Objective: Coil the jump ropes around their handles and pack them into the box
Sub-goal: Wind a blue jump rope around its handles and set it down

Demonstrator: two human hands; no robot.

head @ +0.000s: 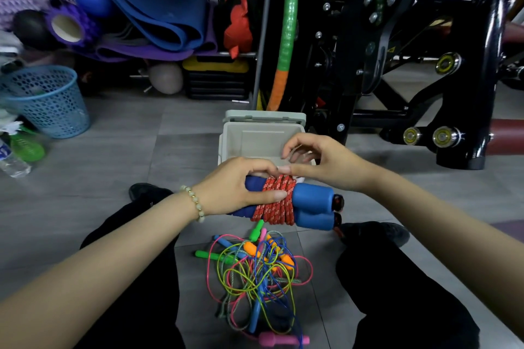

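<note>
The left hand (238,187) clamps the soft red braided rope (273,204), coiled around thick blue foam handles (312,207); the right hand (317,161) pinches its springy loose end.

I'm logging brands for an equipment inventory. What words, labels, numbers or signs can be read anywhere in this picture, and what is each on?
No text can be read in this picture.
Yellow warning sticker on the black exercise machine: too small to read.
Label on the plastic bottle at the left edge: blurred, unreadable.
Blue handles, red rope and open box: no print visible.
</note>
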